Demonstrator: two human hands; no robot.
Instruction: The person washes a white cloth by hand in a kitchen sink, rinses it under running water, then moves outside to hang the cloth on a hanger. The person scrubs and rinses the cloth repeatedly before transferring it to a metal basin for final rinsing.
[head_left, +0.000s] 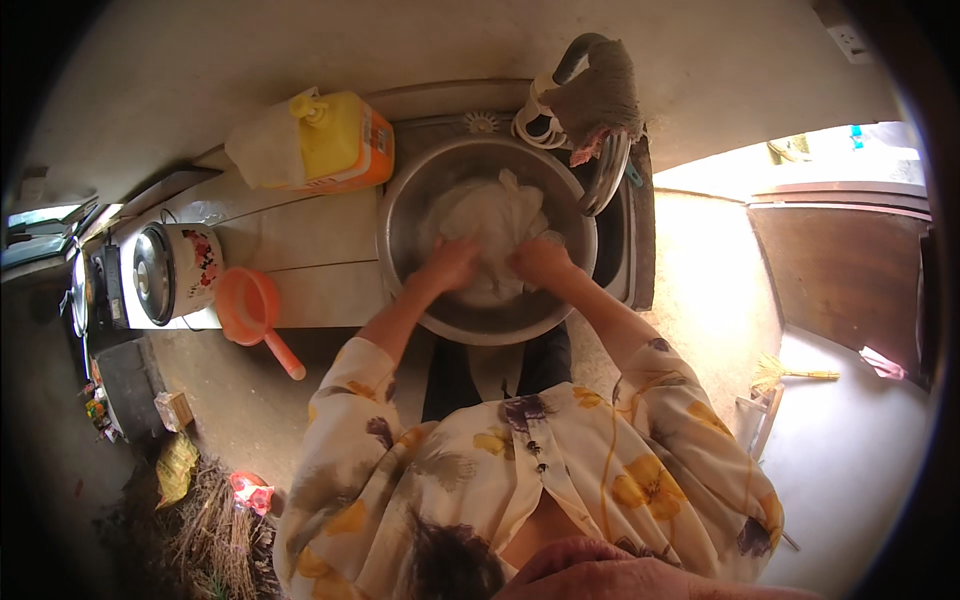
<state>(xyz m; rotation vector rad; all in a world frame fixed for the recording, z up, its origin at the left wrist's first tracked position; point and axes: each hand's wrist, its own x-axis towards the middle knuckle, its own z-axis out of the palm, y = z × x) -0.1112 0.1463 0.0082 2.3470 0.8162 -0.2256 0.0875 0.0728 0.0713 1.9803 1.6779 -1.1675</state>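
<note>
A wide stainless steel basin (397, 289) stands in front of me at the counter's edge. Bunched up inside it is a wet-looking white cloth (487, 210), part of it rising in a crumpled peak towards the far right. My left hand (454, 264) grips the near left part of the cloth, its fingertips blurred and partly hidden. On the right side, my right hand (541, 262) is closed in a fist around a fold of the same cloth. Both hands are inside the basin's rim. How much water lies beneath the cloth cannot be made out.
Left of the basin stand a yellow-orange pump jug (345, 142), a rice cooker (180, 274) and an orange plastic dipper (251, 307) whose handle overhangs the counter edge. A grey rag (600, 97) hangs over the curved pipe behind the basin. The dark sink (619, 247) shows at right.
</note>
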